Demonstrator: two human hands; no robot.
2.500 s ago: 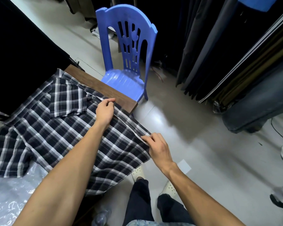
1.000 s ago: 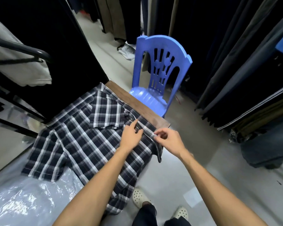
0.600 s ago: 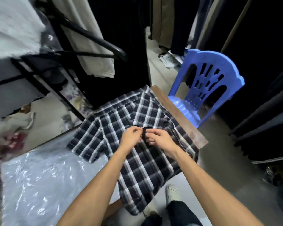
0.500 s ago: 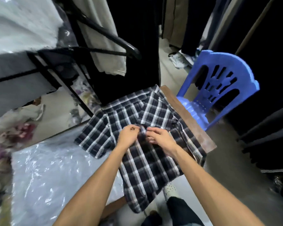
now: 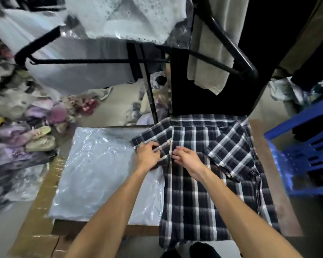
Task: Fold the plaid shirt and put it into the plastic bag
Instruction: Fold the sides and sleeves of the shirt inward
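Observation:
The dark plaid shirt [image 5: 203, 198] lies flat on the right half of the wooden table [image 5: 35, 237], its hem hanging over the near edge. Its right side lies folded in over the body. My left hand [image 5: 148, 154] pinches the shirt's left short sleeve near the shoulder seam. Beside it, my right hand [image 5: 187, 158] rests with curled fingers on the shirt's body just right of that seam. The clear plastic bag [image 5: 101, 174] lies flat on the table to the left, its right edge under the sleeve.
A blue plastic chair [image 5: 306, 155] stands close to the table's right side. A black clothes rack [image 5: 149, 94] with hanging garments rises behind the table. Piled clothes [image 5: 22, 127] fill the floor at left. My dark trousers show at the bottom edge.
My head has turned left, so the shirt now sits square ahead and the chair at the right edge. Both hands moved from the shirt's right edge to its left sleeve seam.

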